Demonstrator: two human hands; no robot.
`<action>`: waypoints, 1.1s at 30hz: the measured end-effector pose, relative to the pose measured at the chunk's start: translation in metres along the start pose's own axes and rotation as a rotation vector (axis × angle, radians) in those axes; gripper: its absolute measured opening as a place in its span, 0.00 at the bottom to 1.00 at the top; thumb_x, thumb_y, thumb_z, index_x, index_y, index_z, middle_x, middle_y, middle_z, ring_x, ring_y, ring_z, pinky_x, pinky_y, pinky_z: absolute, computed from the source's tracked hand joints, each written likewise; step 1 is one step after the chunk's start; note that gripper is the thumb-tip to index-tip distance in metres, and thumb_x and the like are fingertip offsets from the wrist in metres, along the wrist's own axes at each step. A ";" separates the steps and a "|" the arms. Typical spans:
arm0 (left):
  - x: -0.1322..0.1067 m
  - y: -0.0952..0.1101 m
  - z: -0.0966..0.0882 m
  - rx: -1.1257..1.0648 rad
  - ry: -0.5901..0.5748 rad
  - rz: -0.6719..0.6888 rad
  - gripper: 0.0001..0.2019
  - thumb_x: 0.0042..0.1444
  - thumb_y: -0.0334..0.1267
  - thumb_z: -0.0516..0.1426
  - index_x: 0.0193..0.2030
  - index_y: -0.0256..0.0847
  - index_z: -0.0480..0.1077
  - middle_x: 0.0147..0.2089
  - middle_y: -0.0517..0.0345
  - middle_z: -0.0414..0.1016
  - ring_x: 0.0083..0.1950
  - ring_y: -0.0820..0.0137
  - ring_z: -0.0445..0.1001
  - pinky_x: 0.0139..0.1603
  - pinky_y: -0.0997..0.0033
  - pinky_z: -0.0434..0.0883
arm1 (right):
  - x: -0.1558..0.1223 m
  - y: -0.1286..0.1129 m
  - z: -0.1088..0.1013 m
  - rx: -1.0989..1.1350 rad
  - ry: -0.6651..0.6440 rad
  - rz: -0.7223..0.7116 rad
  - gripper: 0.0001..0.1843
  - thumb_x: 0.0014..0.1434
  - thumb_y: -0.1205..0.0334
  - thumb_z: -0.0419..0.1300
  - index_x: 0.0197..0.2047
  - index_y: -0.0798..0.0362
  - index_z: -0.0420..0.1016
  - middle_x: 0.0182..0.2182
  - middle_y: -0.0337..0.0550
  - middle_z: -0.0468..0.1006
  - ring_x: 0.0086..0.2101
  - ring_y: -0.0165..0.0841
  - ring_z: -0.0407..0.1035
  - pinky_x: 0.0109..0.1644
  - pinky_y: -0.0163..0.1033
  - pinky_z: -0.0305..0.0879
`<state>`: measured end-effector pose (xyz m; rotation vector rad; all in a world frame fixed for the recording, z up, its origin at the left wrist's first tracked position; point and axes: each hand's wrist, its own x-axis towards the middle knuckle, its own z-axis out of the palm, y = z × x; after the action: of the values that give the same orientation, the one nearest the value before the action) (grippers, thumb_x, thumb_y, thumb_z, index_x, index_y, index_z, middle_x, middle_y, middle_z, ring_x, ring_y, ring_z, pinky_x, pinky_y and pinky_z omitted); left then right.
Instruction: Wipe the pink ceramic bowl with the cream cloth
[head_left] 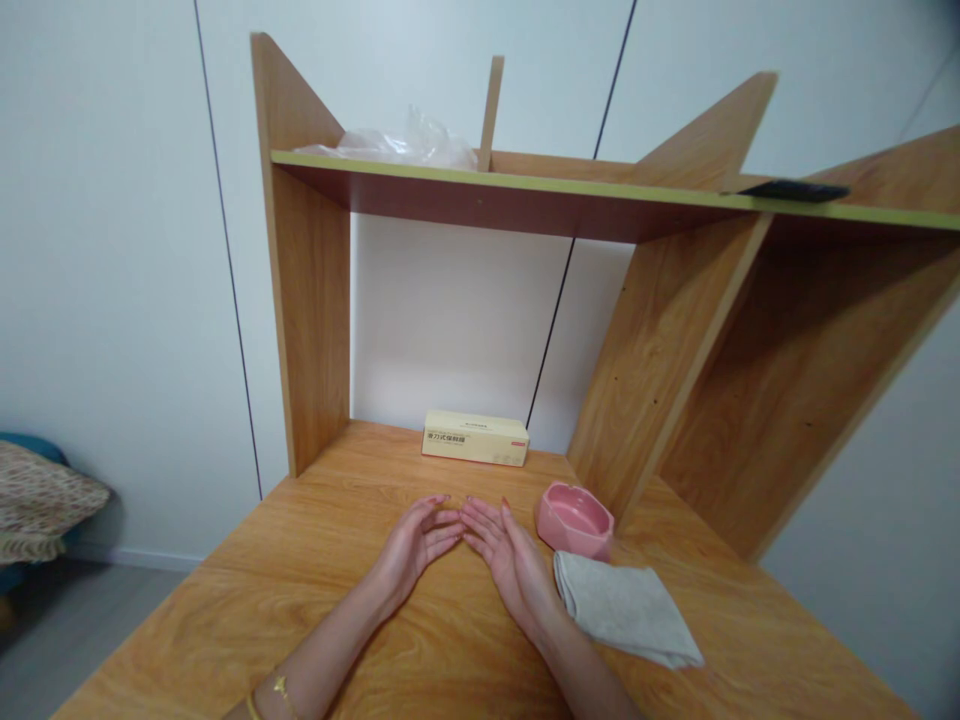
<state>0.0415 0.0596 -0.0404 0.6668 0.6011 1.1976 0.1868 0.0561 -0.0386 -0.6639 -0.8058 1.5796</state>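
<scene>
My left hand [415,545] and my right hand [508,560] are held over the wooden desk, palms turned toward each other and fingers loosely curved. Their fingertips come together or nearly so; I cannot tell whether they touch. Neither hand holds anything. Just right of my right hand sits a pink faceted bowl [559,530], its inside showing no contents. In front of the bowl lies a folded grey cloth [630,608], close to my right wrist. Beyond both hands, a long cream cardboard box [475,440] with printed lettering stands near the back of the desk.
A wooden shelf unit [315,330] rises from the desk's [360,640] back. On its upper board lie a clear plastic bag [412,143] and a flat dark object [796,190]. Patterned fabric [45,495] shows at far left, beyond the desk.
</scene>
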 end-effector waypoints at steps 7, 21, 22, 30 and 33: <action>0.001 0.000 -0.001 0.015 -0.022 -0.012 0.11 0.50 0.38 0.54 0.40 0.38 0.65 0.36 0.51 0.74 0.39 0.67 0.74 0.50 0.63 0.65 | -0.001 0.000 0.000 -0.008 -0.001 -0.008 0.21 0.47 0.47 0.59 0.36 0.56 0.75 0.42 0.52 0.75 0.47 0.38 0.65 0.51 0.44 0.56; 0.001 -0.002 -0.002 0.029 -0.066 -0.011 0.11 0.50 0.39 0.55 0.40 0.38 0.65 0.37 0.51 0.74 0.39 0.67 0.74 0.50 0.63 0.63 | 0.000 0.001 0.000 -0.012 0.005 -0.018 0.21 0.47 0.47 0.59 0.36 0.56 0.75 0.41 0.52 0.75 0.45 0.38 0.66 0.50 0.44 0.57; 0.001 -0.002 -0.002 0.034 -0.068 -0.011 0.12 0.49 0.39 0.55 0.40 0.38 0.65 0.38 0.51 0.74 0.39 0.67 0.73 0.50 0.63 0.63 | 0.000 0.001 0.000 -0.013 0.005 -0.021 0.21 0.47 0.47 0.59 0.36 0.56 0.75 0.41 0.52 0.75 0.45 0.38 0.66 0.50 0.44 0.57; 0.002 -0.003 -0.003 0.052 -0.062 -0.013 0.11 0.48 0.39 0.56 0.38 0.39 0.66 0.35 0.53 0.74 0.37 0.68 0.74 0.49 0.64 0.64 | 0.000 0.002 0.000 -0.023 -0.003 -0.023 0.21 0.47 0.47 0.60 0.36 0.56 0.75 0.41 0.52 0.76 0.44 0.38 0.67 0.50 0.44 0.57; 0.003 -0.004 -0.003 0.054 -0.060 -0.008 0.10 0.48 0.40 0.56 0.38 0.39 0.66 0.35 0.54 0.75 0.37 0.68 0.73 0.48 0.64 0.64 | 0.000 0.001 0.001 -0.021 0.000 -0.026 0.21 0.46 0.47 0.60 0.36 0.55 0.75 0.41 0.52 0.75 0.44 0.38 0.67 0.50 0.44 0.57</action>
<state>0.0422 0.0617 -0.0452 0.7430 0.5866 1.1534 0.1856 0.0557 -0.0392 -0.6662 -0.8285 1.5499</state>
